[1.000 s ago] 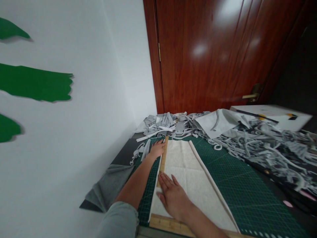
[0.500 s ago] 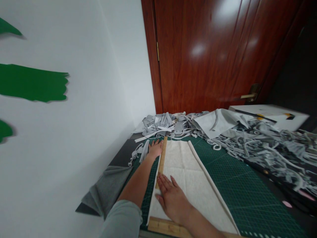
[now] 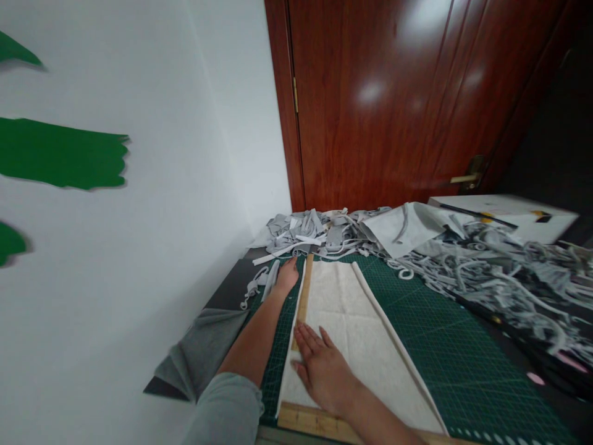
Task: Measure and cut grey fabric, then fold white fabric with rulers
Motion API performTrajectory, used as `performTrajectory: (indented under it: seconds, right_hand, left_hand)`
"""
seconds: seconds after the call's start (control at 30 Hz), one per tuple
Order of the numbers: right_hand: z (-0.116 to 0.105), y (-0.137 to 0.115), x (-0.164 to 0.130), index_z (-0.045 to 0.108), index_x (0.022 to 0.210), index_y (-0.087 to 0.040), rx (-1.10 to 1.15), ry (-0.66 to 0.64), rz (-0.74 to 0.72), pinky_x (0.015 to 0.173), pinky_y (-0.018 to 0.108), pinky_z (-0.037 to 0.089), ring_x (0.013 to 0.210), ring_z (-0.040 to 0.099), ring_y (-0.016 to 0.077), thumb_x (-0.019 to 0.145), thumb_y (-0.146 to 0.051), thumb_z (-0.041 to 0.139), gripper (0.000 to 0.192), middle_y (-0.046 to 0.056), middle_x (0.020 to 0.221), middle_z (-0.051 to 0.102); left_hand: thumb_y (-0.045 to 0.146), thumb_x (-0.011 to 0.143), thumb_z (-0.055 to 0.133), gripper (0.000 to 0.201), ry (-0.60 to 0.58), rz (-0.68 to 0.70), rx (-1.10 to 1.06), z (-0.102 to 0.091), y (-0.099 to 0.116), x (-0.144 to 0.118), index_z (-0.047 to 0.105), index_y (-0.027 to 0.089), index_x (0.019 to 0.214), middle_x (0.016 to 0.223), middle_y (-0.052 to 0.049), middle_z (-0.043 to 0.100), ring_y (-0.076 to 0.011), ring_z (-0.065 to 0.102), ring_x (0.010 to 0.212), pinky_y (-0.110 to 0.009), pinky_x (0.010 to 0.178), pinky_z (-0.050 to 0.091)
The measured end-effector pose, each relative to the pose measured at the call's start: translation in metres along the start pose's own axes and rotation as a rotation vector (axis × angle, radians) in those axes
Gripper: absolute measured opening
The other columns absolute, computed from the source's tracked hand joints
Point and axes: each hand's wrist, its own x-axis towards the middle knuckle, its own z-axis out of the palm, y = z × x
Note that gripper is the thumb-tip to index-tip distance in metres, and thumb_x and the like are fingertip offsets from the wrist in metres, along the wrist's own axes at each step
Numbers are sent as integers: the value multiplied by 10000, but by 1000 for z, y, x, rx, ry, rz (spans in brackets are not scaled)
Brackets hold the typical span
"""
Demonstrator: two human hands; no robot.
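Observation:
Across the green cutting mat (image 3: 435, 334) lies a folded piece of off-white cloth (image 3: 352, 315). A wooden ruler (image 3: 306, 290) runs along its left edge. My right hand (image 3: 327, 371) rests flat, its fingertips on the near end of that ruler. A second wooden strip (image 3: 315, 421) crosses the cloth's near edge, partly under my right forearm. My left hand (image 3: 287, 276) is beside the far end of the ruler, left of the cloth. Its fingers are drawn together near the mat's far edge; whatever they pinch is too small to make out.
Grey and white fabric scraps (image 3: 296, 232) are heaped along the back, and a bigger tangle of strips (image 3: 500, 266) covers the right. Grey folded cloth (image 3: 199, 346) lies at the left by the wall. A white box (image 3: 504, 213) stands at the back right, before the wooden door (image 3: 370, 123).
My left hand has come off the ruler and shifted slightly left, its spread fingers now drawn together. My right hand stays pressed on the ruler's near end.

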Motion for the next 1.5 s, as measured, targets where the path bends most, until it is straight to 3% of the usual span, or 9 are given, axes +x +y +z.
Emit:
performTrajectory:
  seconds: [0.17, 0.3, 0.5, 0.87, 1.03, 1.17, 1.3, 1.4, 1.5]
  right_hand:
    - [1, 0, 0, 271, 1460, -81, -6, -4, 6, 1155, 482, 126, 1416, 187, 240, 971, -388, 287, 578, 132, 1529, 224]
    - [2, 0, 0, 271, 1458, -71, -13, 1, 6, 1155, 485, 125, 1415, 192, 244, 966, -391, 296, 587, 137, 1526, 233]
    - [3, 1, 1, 288, 1450, -61, -16, 6, 9, 1156, 479, 123, 1410, 210, 242, 960, -381, 313, 586, 138, 1519, 257]
    - [2, 0, -2, 275, 1456, -70, -22, 2, 6, 1156, 476, 115, 1414, 198, 238, 959, -382, 304, 588, 129, 1526, 245]
    - [3, 1, 0, 280, 1456, -74, -33, -8, 9, 1155, 476, 114, 1413, 202, 242, 959, -377, 296, 583, 129, 1526, 244]
    - [5, 2, 0, 271, 1459, -73, -35, -8, 7, 1151, 487, 122, 1410, 212, 250, 958, -371, 299, 584, 137, 1523, 246]
    - [4, 1, 0, 273, 1459, -72, -40, -1, 5, 1150, 487, 132, 1411, 205, 255, 961, -374, 292, 583, 143, 1526, 236]
    - [2, 0, 0, 314, 1444, -70, -41, -4, 8, 1147, 490, 137, 1405, 223, 260, 961, -369, 296, 567, 157, 1515, 274]
    - [0, -1, -2, 359, 1425, -90, -49, 7, -1, 1147, 485, 133, 1394, 254, 260, 950, -343, 339, 539, 161, 1489, 348]
  left_hand:
    - [268, 968, 296, 485, -119, 112, 43, 0, 20, -15, 334, 163, 1441, 1492, -79, 344, -198, 276, 1383, -373, 1120, 263]
    - [461, 969, 287, 546, -243, 192, 103, 6, 32, -57, 290, 219, 1459, 1519, -68, 283, -250, 207, 1406, -504, 1110, 215]
    - [451, 983, 188, 544, -265, 166, 225, -6, 20, -89, 171, 257, 1492, 1547, -37, 196, -267, 146, 1420, -596, 1097, 143]
    - [365, 985, 232, 463, -154, 128, 304, -12, 4, -93, 344, 318, 1431, 1509, 1, 316, -301, 203, 1399, -606, 1078, 180]
    - [303, 963, 309, 438, -63, 115, 274, -14, 7, -95, 453, 247, 1372, 1489, -59, 354, -337, 235, 1382, -600, 1077, 205]
    - [193, 931, 326, 460, -25, 166, 222, -16, 26, -83, 434, 125, 1373, 1490, -127, 336, -282, 258, 1382, -457, 1105, 269]
    - [238, 929, 361, 473, -46, 256, 178, -5, 63, -56, 397, 133, 1388, 1496, -106, 330, -200, 251, 1391, -360, 1127, 253]
    - [342, 931, 363, 526, -92, 220, 185, 11, 87, -36, 396, 67, 1379, 1476, -167, 345, -244, 294, 1373, -376, 1103, 281]
    - [418, 932, 318, 622, -129, 128, 217, 27, 96, -29, 377, -19, 1370, 1444, -242, 360, -314, 313, 1357, -423, 1094, 269]
